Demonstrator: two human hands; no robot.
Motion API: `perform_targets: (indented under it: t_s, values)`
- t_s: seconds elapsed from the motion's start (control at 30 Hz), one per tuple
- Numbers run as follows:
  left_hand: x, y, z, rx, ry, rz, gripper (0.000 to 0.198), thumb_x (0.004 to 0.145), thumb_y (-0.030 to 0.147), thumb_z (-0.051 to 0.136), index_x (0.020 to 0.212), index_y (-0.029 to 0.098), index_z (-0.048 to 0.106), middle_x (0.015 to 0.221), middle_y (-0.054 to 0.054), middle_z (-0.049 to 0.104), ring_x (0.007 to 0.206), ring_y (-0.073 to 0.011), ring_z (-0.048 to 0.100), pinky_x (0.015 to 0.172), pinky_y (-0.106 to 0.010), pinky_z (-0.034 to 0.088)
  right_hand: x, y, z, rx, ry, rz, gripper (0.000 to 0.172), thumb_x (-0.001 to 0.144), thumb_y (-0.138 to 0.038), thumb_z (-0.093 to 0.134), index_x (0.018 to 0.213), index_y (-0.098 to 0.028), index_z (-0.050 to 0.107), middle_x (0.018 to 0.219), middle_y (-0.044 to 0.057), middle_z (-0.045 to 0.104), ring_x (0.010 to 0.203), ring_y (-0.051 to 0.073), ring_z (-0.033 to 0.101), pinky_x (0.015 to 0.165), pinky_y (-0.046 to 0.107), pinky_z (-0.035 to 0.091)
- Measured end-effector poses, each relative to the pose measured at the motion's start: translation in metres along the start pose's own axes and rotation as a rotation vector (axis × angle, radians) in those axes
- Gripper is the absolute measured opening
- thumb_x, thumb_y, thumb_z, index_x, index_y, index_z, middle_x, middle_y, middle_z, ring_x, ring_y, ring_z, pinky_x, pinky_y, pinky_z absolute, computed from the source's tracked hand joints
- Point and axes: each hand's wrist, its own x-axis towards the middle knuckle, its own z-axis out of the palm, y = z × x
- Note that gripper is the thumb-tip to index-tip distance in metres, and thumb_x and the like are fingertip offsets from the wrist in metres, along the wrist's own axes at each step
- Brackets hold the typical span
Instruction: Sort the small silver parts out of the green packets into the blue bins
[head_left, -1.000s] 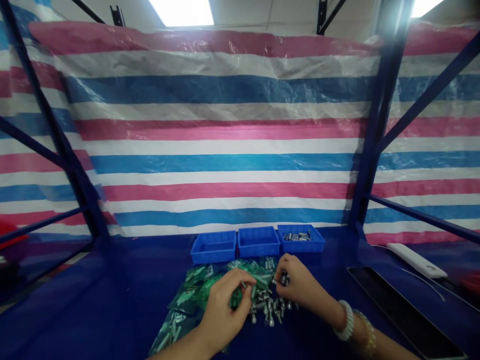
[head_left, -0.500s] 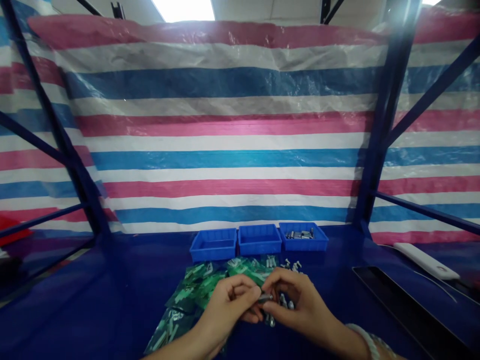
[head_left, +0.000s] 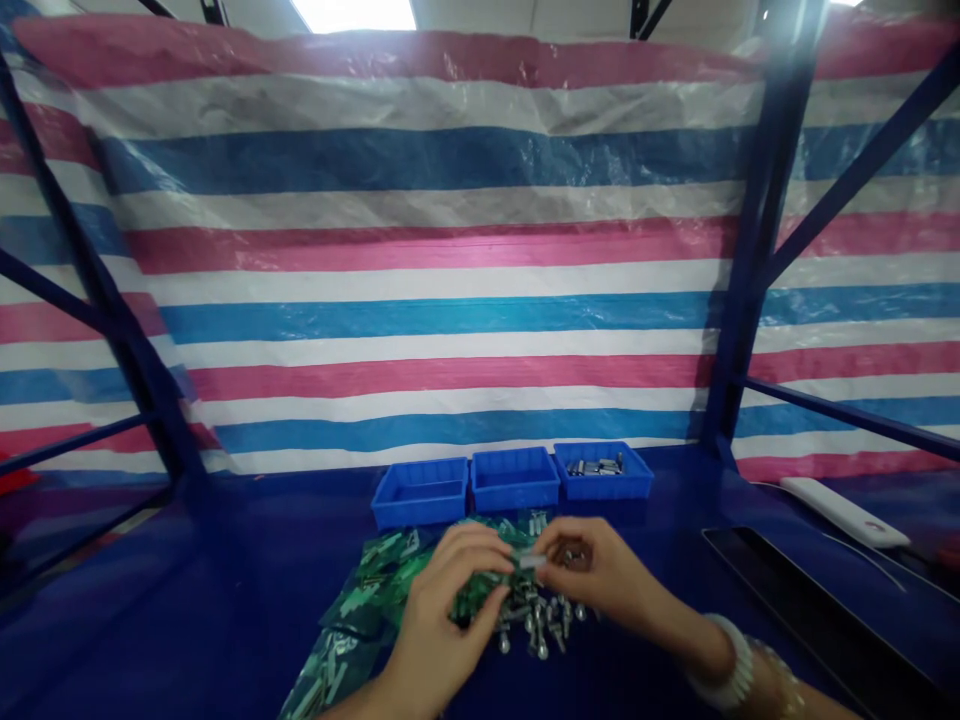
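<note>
My right hand (head_left: 592,565) pinches a small pale metal piece (head_left: 532,561) between thumb and fingertips; it is blurred, so its exact kind does not show. To its left, my left hand (head_left: 454,610) has thumb and fingers spread apart, with the fingertips close to the piece's left end. Whether they touch it I cannot tell. Below and between the hands lies a pile of silver bolt-like fasteners (head_left: 541,620). Green plastic bags (head_left: 337,650) with pale pieces inside lie beneath and left of my left hand, which partly hides them.
Three blue bins stand in a row at the back: a left bin (head_left: 421,510), a middle bin (head_left: 514,497), and a right bin (head_left: 606,488) holding metal pieces. On the right lie a dark flat panel (head_left: 795,600) and a white power strip (head_left: 844,512). Blue posts (head_left: 750,260) flank the table.
My left hand has opened from its pinch around the metal piece, and its fingers are spread. The piece stays in my right fingertips, and more of the fastener pile shows.
</note>
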Motion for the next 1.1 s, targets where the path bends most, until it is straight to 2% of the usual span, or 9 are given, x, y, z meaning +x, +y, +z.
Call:
perform_targets:
  t_s: [0.1, 0.23, 0.33, 0.43, 0.53, 0.63, 0.73, 0.87, 1.1]
  values:
    - [0.008, -0.015, -0.007, 0.173, 0.016, -0.087, 0.019, 0.085, 0.014, 0.055, 0.102, 0.022, 0.058, 0.103, -0.007, 0.064, 0.102, -0.024, 0.059, 0.091, -0.043, 0.047, 0.023, 0.012, -0.041, -0.4, 0.321, -0.089, 0.019, 0.076, -0.036, 0.065, 0.076, -0.017, 0.07, 0.062, 0.002, 0.067, 0.056, 0.016, 0.06, 0.052, 0.025, 0.046]
    - [0.013, -0.033, -0.009, 0.276, -0.212, -0.257, 0.049, 0.084, 0.034, 0.058, 0.129, 0.02, 0.044, 0.126, -0.014, 0.056, 0.117, -0.0296, 0.053, 0.098, -0.049, 0.045, 0.047, 0.034, -0.084, -0.535, 0.519, -0.104, 0.025, 0.079, -0.036, 0.059, 0.085, -0.014, 0.069, 0.073, 0.009, 0.068, 0.07, 0.024, 0.06, 0.068, 0.038, 0.047]
    - [0.012, -0.036, -0.008, 0.353, -0.42, -0.306, 0.088, 0.068, 0.054, 0.071, 0.14, 0.019, 0.034, 0.143, -0.018, 0.04, 0.132, -0.0391, 0.036, 0.105, -0.057, 0.035, 0.046, 0.043, -0.083, -0.578, 0.463, -0.181, 0.027, 0.081, -0.032, 0.056, 0.093, -0.012, 0.068, 0.086, 0.014, 0.068, 0.084, 0.029, 0.06, 0.078, 0.045, 0.046]
    - [0.01, -0.037, -0.01, 0.381, -0.569, -0.355, 0.103, 0.058, 0.057, 0.075, 0.144, 0.023, 0.029, 0.152, -0.017, 0.027, 0.136, -0.0433, 0.027, 0.105, -0.061, 0.032, 0.035, 0.038, -0.06, -0.564, 0.205, -0.308, 0.027, 0.076, -0.029, 0.065, 0.1, -0.017, 0.068, 0.09, 0.009, 0.07, 0.085, 0.024, 0.062, 0.079, 0.038, 0.049]
    - [0.012, -0.038, -0.016, 0.345, -0.608, -0.365, 0.095, 0.062, 0.051, 0.075, 0.143, 0.022, 0.033, 0.147, -0.017, 0.037, 0.131, -0.0384, 0.039, 0.103, -0.054, 0.038, 0.026, 0.027, -0.036, -0.533, -0.093, -0.44, 0.043, 0.068, -0.023, 0.073, 0.111, -0.023, 0.065, 0.106, 0.004, 0.07, 0.099, 0.021, 0.062, 0.09, 0.035, 0.047]
    - [0.017, -0.038, -0.022, 0.349, -0.595, -0.315, 0.068, 0.071, 0.045, 0.07, 0.131, 0.022, 0.048, 0.131, -0.012, 0.057, 0.119, -0.0325, 0.053, 0.099, -0.047, 0.044, 0.024, 0.022, -0.023, -0.511, -0.238, -0.485, 0.05, 0.072, -0.014, 0.066, 0.121, -0.022, 0.06, 0.116, 0.007, 0.067, 0.108, 0.023, 0.059, 0.097, 0.039, 0.044]
    - [0.021, -0.037, -0.025, 0.412, -0.59, -0.211, 0.042, 0.083, 0.039, 0.06, 0.121, 0.022, 0.055, 0.122, -0.009, 0.064, 0.111, -0.0297, 0.06, 0.093, -0.043, 0.048, 0.025, 0.027, -0.016, -0.514, -0.222, -0.45, 0.04, 0.077, -0.015, 0.064, 0.117, -0.02, 0.063, 0.111, 0.008, 0.069, 0.103, 0.022, 0.062, 0.092, 0.036, 0.047]
    - [0.025, -0.043, -0.026, 0.498, -0.558, -0.05, 0.026, 0.092, 0.028, 0.046, 0.115, 0.021, 0.057, 0.103, -0.007, 0.071, 0.09, -0.0246, 0.068, 0.075, -0.032, 0.051, 0.03, 0.032, -0.011, -0.533, -0.149, -0.425, 0.024, 0.084, -0.016, 0.059, 0.107, -0.019, 0.068, 0.101, 0.007, 0.072, 0.092, 0.02, 0.066, 0.084, 0.033, 0.05]
    - [0.027, -0.068, -0.032, 0.557, -0.403, -0.072, 0.021, 0.093, 0.021, 0.042, 0.108, 0.02, 0.057, 0.074, -0.002, 0.071, 0.061, -0.0187, 0.067, 0.056, -0.025, 0.045, 0.041, 0.035, -0.027, -0.606, 0.04, -0.386, 0.02, 0.086, -0.011, 0.052, 0.098, -0.018, 0.066, 0.092, 0.006, 0.067, 0.077, 0.016, 0.063, 0.065, 0.026, 0.05]
